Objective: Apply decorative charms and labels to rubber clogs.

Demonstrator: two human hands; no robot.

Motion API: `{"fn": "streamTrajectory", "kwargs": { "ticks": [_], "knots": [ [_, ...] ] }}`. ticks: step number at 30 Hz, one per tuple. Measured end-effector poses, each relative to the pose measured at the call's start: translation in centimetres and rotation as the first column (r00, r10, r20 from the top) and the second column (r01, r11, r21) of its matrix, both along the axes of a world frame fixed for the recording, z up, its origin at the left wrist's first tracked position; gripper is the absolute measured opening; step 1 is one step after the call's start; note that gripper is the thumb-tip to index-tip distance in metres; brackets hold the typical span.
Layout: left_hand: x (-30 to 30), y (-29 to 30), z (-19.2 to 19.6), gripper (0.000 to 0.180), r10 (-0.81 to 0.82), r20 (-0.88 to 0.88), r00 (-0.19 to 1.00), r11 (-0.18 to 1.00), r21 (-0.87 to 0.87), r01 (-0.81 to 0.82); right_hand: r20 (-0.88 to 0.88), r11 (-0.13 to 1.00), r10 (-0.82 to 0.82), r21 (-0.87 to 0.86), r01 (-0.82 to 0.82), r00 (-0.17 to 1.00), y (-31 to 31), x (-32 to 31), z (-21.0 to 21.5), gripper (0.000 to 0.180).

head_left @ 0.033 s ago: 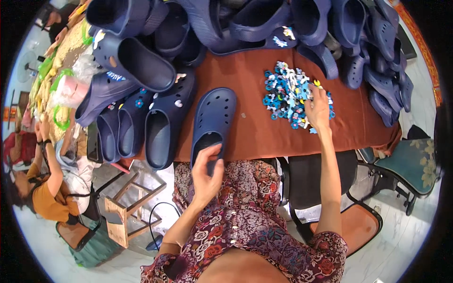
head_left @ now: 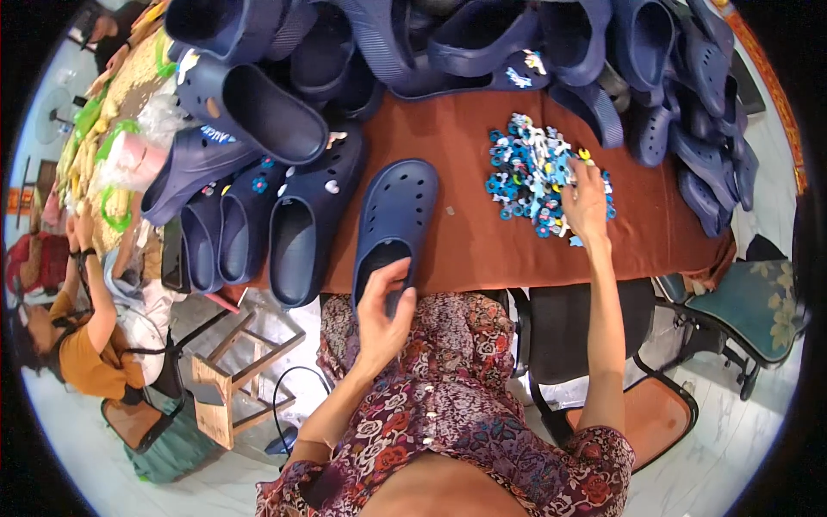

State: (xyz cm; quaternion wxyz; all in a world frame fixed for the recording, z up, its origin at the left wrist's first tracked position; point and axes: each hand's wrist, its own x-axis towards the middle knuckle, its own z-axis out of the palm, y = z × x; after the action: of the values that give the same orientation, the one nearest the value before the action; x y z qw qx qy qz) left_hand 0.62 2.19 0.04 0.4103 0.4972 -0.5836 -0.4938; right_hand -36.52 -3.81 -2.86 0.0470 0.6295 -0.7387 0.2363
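Note:
A plain dark blue clog (head_left: 398,207) lies on the brown cloth in front of me, its toe pointing away. My left hand (head_left: 384,319) is at its heel end, thumb and fingers apart, with fingertips over the foot opening. I cannot make out a firm grip on the clog. To the right, a heap of small shoe charms (head_left: 534,172) in blue, white and yellow is spread on the cloth. My right hand (head_left: 586,205) reaches into the heap's right side, its fingers extended and slightly apart among the charms. No charm shows clearly held.
Clogs with charms (head_left: 301,224) stand left of the plain one. More blue clogs (head_left: 482,39) crowd the table's far side and right end. Chairs (head_left: 586,332) and a wooden stool (head_left: 233,379) stand below the table edge. A person in an orange top (head_left: 99,353) works at the left.
The whole view has shifted slightly, so the table and clogs sit a little further right. Both hands keep about the same places at the clog and the charms.

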Motion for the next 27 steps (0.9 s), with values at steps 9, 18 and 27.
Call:
{"fn": "streamTrajectory", "kwargs": {
  "ticks": [9, 18, 27],
  "knots": [
    [-1.4, -4.5, -1.9, 0.031, 0.394, -0.676, 0.623, 0.824, 0.559, 0.086, 0.006, 0.977, 0.115, 0.179, -0.114, 0.993, 0.2, -1.0, 2.4, 0.034],
    [-2.8, -6.8, -0.9, 0.019, 0.602, -0.679, 0.421, 0.720, 0.689, 0.083, -0.068, 0.968, 0.153, 0.211, -0.136, 0.986, 0.0, -1.1, 4.2, 0.027],
    [-0.2, -4.5, -1.2, 0.022, 0.543, -0.642, 0.541, 0.677, 0.716, 0.169, 0.025, 0.976, 0.179, 0.122, -0.181, 0.983, 1.3, 1.4, 5.9, 0.018]
  ]
}}
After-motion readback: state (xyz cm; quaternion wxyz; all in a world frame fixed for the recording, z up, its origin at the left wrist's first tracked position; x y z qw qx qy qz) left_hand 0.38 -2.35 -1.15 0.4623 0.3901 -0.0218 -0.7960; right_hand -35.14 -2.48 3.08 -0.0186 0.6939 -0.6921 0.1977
